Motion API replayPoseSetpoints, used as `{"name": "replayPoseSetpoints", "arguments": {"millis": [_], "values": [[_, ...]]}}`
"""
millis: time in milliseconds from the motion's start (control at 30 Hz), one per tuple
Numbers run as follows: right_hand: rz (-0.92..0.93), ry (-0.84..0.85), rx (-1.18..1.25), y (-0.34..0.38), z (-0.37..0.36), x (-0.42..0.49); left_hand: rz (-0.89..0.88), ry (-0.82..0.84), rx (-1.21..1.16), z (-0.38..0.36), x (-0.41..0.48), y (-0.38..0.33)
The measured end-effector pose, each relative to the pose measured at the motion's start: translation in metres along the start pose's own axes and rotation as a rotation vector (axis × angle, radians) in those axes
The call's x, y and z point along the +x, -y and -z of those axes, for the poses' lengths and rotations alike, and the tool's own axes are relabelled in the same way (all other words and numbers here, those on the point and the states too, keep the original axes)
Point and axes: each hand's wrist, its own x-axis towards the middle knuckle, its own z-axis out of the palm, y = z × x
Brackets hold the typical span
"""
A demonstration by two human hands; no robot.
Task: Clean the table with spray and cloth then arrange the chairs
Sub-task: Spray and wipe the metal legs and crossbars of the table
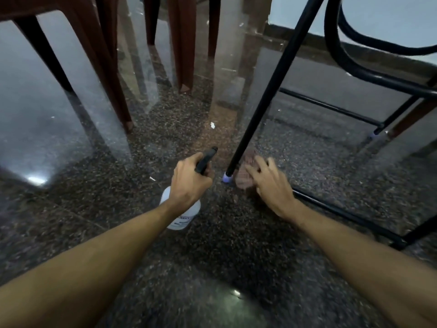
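Nearest you, both bare forearms reach forward and down over a glossy, dark speckled floor (212, 268). Your left hand (189, 183) grips the spray bottle (182, 216) by its black trigger head, fingers curled round it; the nozzle points away from you, and the white body hangs below your wrist, close above the floor. Just to the right, your right hand (272, 185) lies on the pinkish cloth (243, 178), fingers spread and fairly straight on top of it rather than wrapped round it. The cloth is bunched on the floor and sits just beside the bluish foot cap (227, 179) of a slanting black metal leg (272, 86); motion blur hides whether the two touch. That leg belongs to a black metal frame (354, 67) that spreads to your right, with low crossbars near the floor and curved tubing higher up. Farther off on the left stand the brown plastic chairs (182, 43), of which only the tapered legs show, their feet on the floor and mirrored in its shine. Beyond them, a dark skirting runs under a pale wall (390, 20).
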Motion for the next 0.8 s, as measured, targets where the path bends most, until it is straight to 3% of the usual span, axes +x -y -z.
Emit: {"name": "replayPoseSetpoints", "arguments": {"millis": [133, 400, 633, 733, 800], "values": [[-0.055, 0.084, 0.161, 0.021, 0.003, 0.010, -0.012, 0.051, 0.005, -0.020, -0.007, -0.007], [-0.217, 0.055, 0.089, -0.064, -0.006, -0.111, -0.064, 0.173, -0.097, -0.044, -0.028, -0.037], [-0.240, 0.156, 0.129, -0.069, 0.002, -0.109, -0.088, 0.256, -0.035, -0.096, -0.048, -0.069], [-0.361, -0.005, 0.080, -0.116, -0.013, -0.185, -0.125, 0.295, -0.101, -0.113, -0.054, -0.088], [-0.489, 0.014, 0.085, -0.145, -0.017, -0.226, -0.151, 0.326, -0.143, -0.122, -0.057, -0.099]]}}
